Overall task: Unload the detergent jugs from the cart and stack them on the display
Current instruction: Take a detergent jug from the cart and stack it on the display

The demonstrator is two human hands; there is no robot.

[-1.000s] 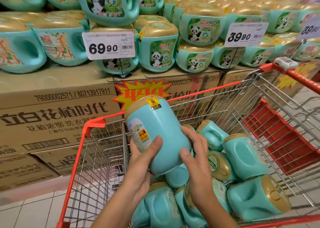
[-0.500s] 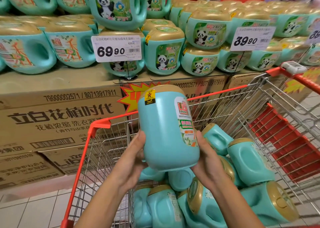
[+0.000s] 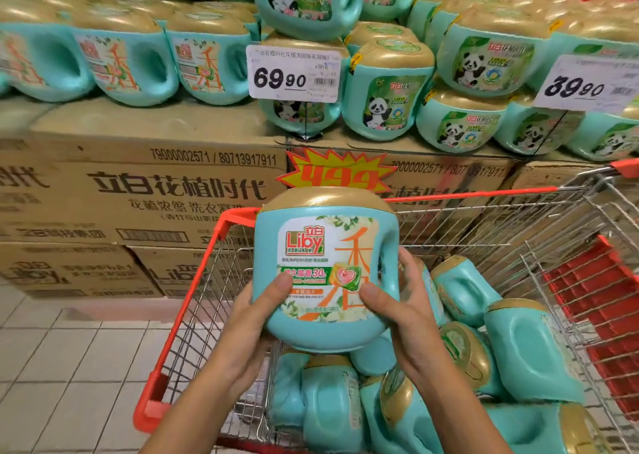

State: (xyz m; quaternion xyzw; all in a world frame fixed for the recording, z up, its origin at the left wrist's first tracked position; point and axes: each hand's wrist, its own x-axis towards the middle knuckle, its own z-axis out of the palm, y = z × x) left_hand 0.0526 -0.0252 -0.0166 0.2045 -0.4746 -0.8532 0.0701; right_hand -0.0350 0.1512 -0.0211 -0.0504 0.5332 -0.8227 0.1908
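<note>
A teal detergent jug [image 3: 325, 242] with a gold cap and a Liby label facing me is upright above the red-rimmed wire cart [image 3: 193, 301]. My left hand [image 3: 257, 319] grips its lower left side, thumb on the label. Its lower right side is gripped by my right hand [image 3: 401, 308], fingers curled behind the handle. Several more teal jugs [image 3: 518, 336] lie jumbled in the cart below. The display [image 3: 145, 132] of cardboard cases stands just beyond the cart, with rows of matching jugs [image 3: 131, 66] on top at the left.
Panda-label jugs [image 3: 387, 101] fill the display's middle and right, some stacked two high. Price cards 69.90 [image 3: 294, 73] and 39.90 [image 3: 584, 83] stand in front of them. A yellow-red starburst sign [image 3: 339, 170] hangs behind the held jug. White floor tiles [image 3: 69, 367] lie left of the cart.
The jug has been turned in both hands from back-side and tilted to upright with its front label facing me, and lifted higher above the cart. The view has moved closer to the display.
</note>
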